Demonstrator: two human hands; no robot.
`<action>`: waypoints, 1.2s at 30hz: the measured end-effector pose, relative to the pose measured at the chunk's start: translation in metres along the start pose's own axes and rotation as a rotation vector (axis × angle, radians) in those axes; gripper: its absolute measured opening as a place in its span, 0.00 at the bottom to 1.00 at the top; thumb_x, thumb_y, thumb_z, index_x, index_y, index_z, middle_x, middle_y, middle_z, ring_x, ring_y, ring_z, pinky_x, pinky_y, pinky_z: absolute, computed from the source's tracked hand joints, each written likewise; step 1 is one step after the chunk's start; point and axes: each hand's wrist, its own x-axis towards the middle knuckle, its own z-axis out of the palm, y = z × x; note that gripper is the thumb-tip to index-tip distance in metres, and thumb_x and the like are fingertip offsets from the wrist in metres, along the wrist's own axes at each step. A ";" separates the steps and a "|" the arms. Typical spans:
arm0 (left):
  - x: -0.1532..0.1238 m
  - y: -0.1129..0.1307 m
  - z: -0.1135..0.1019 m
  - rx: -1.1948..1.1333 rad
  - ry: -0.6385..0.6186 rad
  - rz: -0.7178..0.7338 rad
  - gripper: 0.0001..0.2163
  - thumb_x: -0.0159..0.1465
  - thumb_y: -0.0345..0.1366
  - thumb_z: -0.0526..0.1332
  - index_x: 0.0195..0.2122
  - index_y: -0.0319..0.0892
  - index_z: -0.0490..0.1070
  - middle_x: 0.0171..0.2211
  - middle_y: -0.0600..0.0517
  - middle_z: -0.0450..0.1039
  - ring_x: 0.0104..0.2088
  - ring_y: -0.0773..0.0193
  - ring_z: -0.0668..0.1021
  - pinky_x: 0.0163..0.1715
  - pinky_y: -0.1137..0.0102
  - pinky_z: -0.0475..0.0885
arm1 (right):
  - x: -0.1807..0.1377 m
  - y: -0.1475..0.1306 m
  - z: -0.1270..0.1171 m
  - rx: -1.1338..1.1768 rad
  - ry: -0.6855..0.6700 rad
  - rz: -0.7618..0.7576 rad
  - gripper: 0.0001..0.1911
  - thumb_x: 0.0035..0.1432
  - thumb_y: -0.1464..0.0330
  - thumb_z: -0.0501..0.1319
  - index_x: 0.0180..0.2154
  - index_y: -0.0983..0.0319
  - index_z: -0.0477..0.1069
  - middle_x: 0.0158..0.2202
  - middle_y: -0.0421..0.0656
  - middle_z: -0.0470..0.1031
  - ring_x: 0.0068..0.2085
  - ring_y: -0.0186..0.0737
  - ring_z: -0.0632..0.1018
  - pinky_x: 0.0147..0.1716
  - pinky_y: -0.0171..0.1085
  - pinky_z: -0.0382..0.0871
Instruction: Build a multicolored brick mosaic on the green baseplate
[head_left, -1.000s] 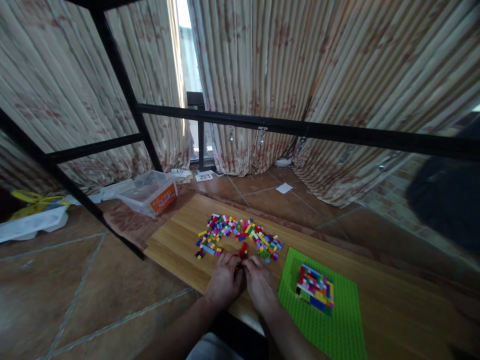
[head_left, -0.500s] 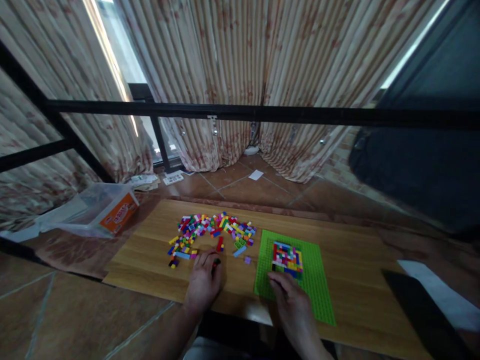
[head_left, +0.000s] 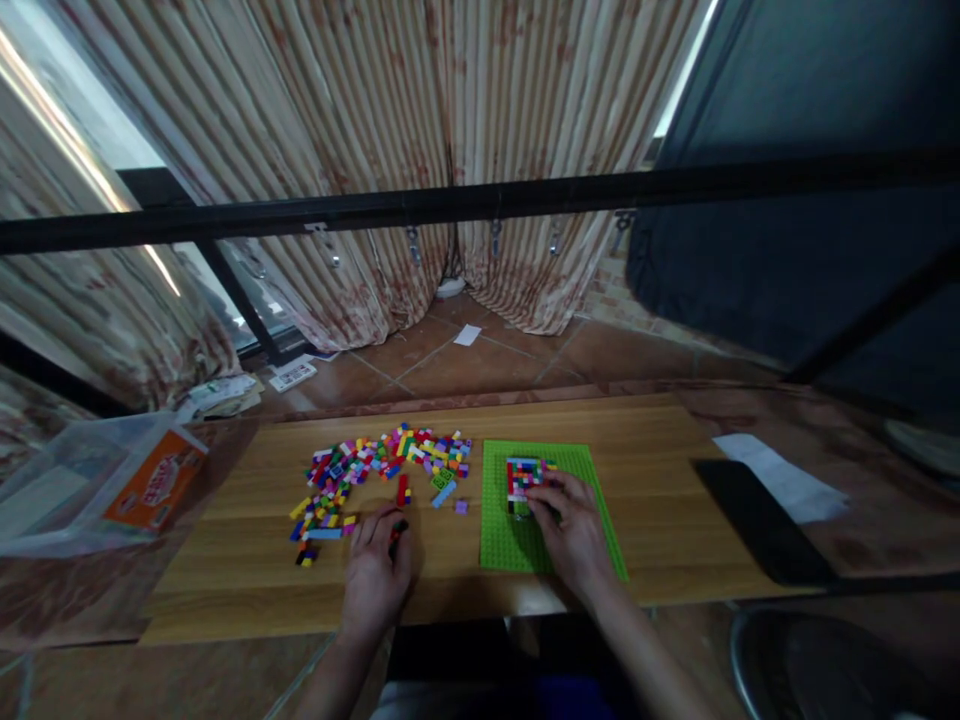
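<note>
A green studded baseplate (head_left: 525,548) lies on the wooden table, bearing a multicoloured toy-brick build (head_left: 519,480). My right hand (head_left: 574,525) reaches over the plate, thumb and fingers closed on the build and covering its right part. A dark brick shows at the build's near left corner. On the left, my left hand (head_left: 376,568) rests on the table, fingers curled around a small black toy brick (head_left: 402,526) with a bit of red beside it. A red brick (head_left: 403,489) and a purple brick (head_left: 461,507) lie beyond this hand.
A wide pile of loose toy bricks (head_left: 360,460) covers the table's left half. A clear plastic box (head_left: 67,480) with an orange label stands on the floor at left. To the right are a black flat object (head_left: 761,520) and white paper (head_left: 780,475). A dark rail (head_left: 480,200) crosses beyond the table.
The view has swung to the right. My right hand has moved from the build's near left corner onto the build, where a dark brick now sits at that corner. My left hand still holds the black brick.
</note>
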 end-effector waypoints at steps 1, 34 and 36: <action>0.000 0.000 0.000 0.001 -0.002 -0.002 0.08 0.62 0.35 0.54 0.40 0.43 0.69 0.44 0.46 0.72 0.46 0.54 0.73 0.48 0.58 0.69 | 0.001 0.000 0.001 -0.015 -0.001 -0.005 0.11 0.60 0.62 0.58 0.35 0.55 0.79 0.46 0.46 0.72 0.48 0.47 0.70 0.47 0.48 0.66; -0.001 -0.002 0.001 0.020 -0.003 0.018 0.09 0.62 0.36 0.54 0.41 0.43 0.70 0.42 0.45 0.72 0.45 0.53 0.74 0.48 0.56 0.69 | 0.002 0.010 0.018 0.021 0.147 0.178 0.22 0.56 0.59 0.58 0.51 0.61 0.68 0.48 0.51 0.69 0.50 0.50 0.68 0.51 0.51 0.61; 0.000 -0.001 0.001 0.015 0.000 0.017 0.09 0.62 0.36 0.55 0.41 0.43 0.70 0.43 0.45 0.73 0.45 0.53 0.74 0.48 0.57 0.69 | 0.002 0.010 0.019 0.034 0.134 0.176 0.21 0.56 0.59 0.58 0.50 0.61 0.69 0.48 0.50 0.70 0.50 0.49 0.69 0.51 0.51 0.61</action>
